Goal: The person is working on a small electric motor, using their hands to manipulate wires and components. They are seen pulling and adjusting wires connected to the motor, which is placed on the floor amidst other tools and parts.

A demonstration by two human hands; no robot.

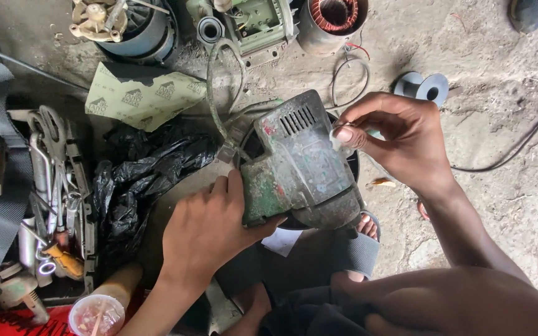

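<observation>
The power tool housing (297, 165) is showing worn green with grey dust and red flecks. The plastic bag (141, 171) beside it is looking glossy black. The sandpaper sheet (138, 93) is showing pale green, patterned with repeated dark emblems. The motor winding (334, 14) is glowing copper-red. The floor (499, 143) is looking dusty grey.

My left hand (210, 227) covers the green tool housing's (297, 165) near corner; the white scrap (337, 140) in my right fingertips (345, 133) is too small to identify.
</observation>
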